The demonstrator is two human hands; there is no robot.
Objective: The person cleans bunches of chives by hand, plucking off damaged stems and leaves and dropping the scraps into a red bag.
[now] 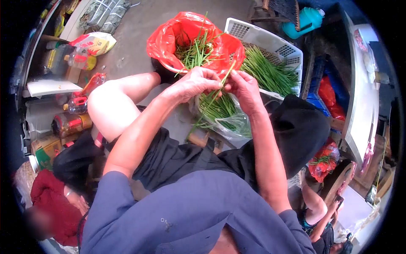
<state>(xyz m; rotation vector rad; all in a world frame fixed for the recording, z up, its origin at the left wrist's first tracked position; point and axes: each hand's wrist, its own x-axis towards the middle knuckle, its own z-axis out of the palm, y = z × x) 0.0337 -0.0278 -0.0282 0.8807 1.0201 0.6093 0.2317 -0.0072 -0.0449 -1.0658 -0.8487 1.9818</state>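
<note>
My left hand (198,84) pinches a long green chive stalk (229,73) between thumb and fingers. My right hand (244,88) is closed on the same stalk close beside it, near its pale upper end. Just beyond both hands, a red plastic bag (164,39) stands wide open with loose green stalks and trimmings (195,51) inside. Below the hands, between the knees, lies a clear plastic bag (234,132) holding more chives (220,108). A white slotted crate (292,36) to the right of the red bag contains a thick pile of chives (267,70).
Bottles (78,105) and packets crowd the left shelf side. At upper right are a teal jug (308,22) and a blue crate (320,86). A person in a dark red top (53,203) sits at lower left; another person's arm (323,224) shows at lower right.
</note>
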